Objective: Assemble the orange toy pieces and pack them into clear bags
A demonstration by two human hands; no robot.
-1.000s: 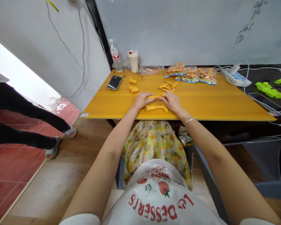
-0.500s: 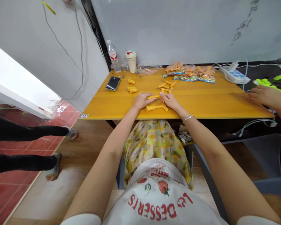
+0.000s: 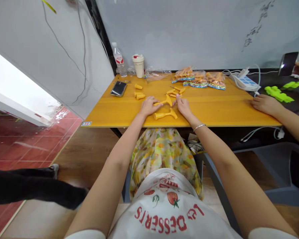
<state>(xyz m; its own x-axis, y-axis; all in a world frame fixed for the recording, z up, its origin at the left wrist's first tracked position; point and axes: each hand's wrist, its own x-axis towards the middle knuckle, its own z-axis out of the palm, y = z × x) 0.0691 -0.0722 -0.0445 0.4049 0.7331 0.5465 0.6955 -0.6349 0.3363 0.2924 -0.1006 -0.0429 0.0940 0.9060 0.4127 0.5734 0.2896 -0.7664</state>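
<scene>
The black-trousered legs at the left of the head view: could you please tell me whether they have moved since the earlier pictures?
Yes: the legs have shifted down the view, further below the front-left corner of the yellow table.
</scene>
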